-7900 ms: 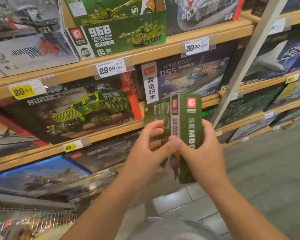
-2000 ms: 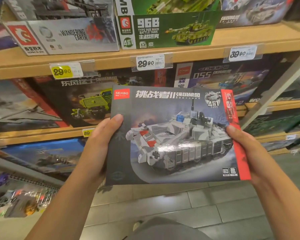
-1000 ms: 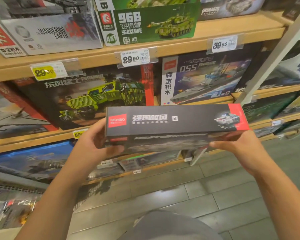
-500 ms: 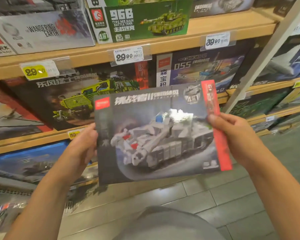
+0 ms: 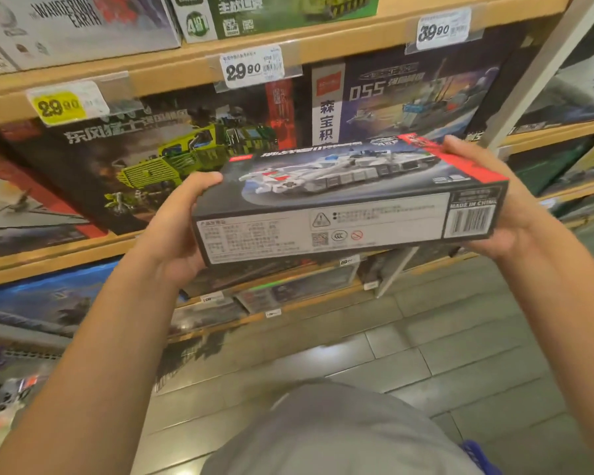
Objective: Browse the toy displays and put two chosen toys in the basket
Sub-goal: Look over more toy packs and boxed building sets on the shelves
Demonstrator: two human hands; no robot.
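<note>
The person holds a dark toy box (image 5: 350, 200) out in front of the shelves (image 5: 172, 70), one hand at each short end. The box is tipped so that its long bottom edge faces the camera, showing a pale printed panel with small text, warning symbols and a barcode at the right. Its front face, with a picture of a grey and white tank and a red band along the right side, slopes away toward the shelves.

The left hand (image 5: 175, 231) grips the left end, thumb curled over the top corner and palm against the side; its other fingers are hidden behind the box. The right hand (image 5: 498, 214) cups the right end, with fingers wrapped round the far edge near the red band and the palm under the lower corner. Both arms are bare and reach up from the bottom of the view.

Behind the box, the wooden shelves carry more boxed building sets: one with a green armoured truck (image 5: 172, 159) just to the left, one marked 055 with a warship (image 5: 408, 97) directly behind. Price tags on the shelf edge read 29.90 on yellow (image 5: 60, 104), 29.90 on white (image 5: 254, 68) and 39.90 (image 5: 441, 29). Below lies a grey tiled floor (image 5: 408, 354). The basket cannot be made out.
</note>
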